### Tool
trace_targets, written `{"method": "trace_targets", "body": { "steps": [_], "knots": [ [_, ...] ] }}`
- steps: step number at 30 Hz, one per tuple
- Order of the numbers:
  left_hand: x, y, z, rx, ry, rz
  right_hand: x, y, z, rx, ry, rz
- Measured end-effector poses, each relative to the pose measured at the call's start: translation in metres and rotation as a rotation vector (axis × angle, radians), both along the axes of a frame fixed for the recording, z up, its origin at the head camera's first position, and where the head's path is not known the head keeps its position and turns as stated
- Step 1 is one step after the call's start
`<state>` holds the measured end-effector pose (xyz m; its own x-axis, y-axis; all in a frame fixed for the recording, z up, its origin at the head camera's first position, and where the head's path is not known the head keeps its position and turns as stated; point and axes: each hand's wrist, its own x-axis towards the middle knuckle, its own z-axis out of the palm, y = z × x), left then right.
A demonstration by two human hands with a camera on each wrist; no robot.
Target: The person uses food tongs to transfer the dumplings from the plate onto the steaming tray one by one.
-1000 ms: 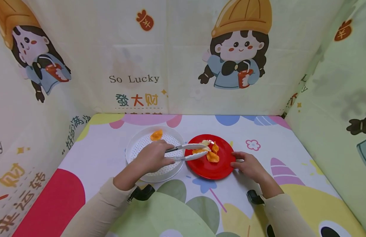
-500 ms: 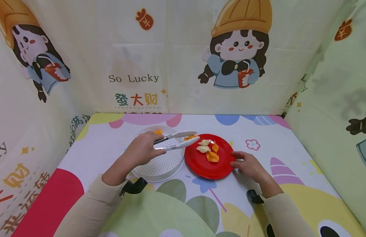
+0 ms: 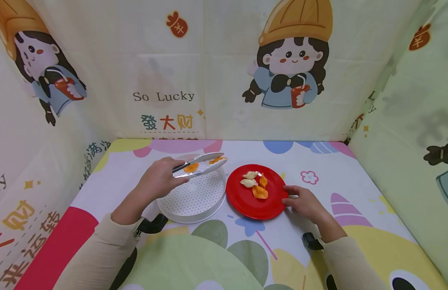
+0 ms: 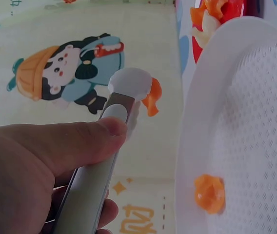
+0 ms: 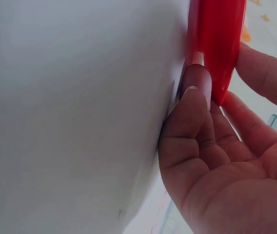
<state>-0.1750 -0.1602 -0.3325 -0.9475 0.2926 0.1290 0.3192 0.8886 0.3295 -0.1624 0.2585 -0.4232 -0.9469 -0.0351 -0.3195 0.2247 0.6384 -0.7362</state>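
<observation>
Orange dumpling [image 4: 152,97] sits clamped between the tips of metal tongs [image 4: 92,190], raised over the far part of a white tray [image 3: 193,201] with a dotted base. The person's left hand [image 3: 156,177] grips the tongs. Another orange piece [image 4: 209,193] lies inside the tray. Just beside it, a red plate [image 3: 242,203] bears two white dumplings [image 3: 249,183] and two orange ones [image 3: 260,192]; the right hand [image 3: 301,201] pinches its rim.

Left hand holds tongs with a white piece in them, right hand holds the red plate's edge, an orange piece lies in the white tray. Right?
One slip: the piece in the tongs is orange, not white; the left wrist view shows it. The rest stands.
</observation>
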Motion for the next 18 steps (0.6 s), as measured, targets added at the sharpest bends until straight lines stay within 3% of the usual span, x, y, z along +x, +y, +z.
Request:
{"method": "trace_targets", "body": {
  "steps": [18],
  "knots": [
    [-0.013, -0.021, -0.019, -0.047, -0.074, 0.1, 0.0, 0.0, -0.003, -0.006, 0.001, -0.009]
  ]
}}
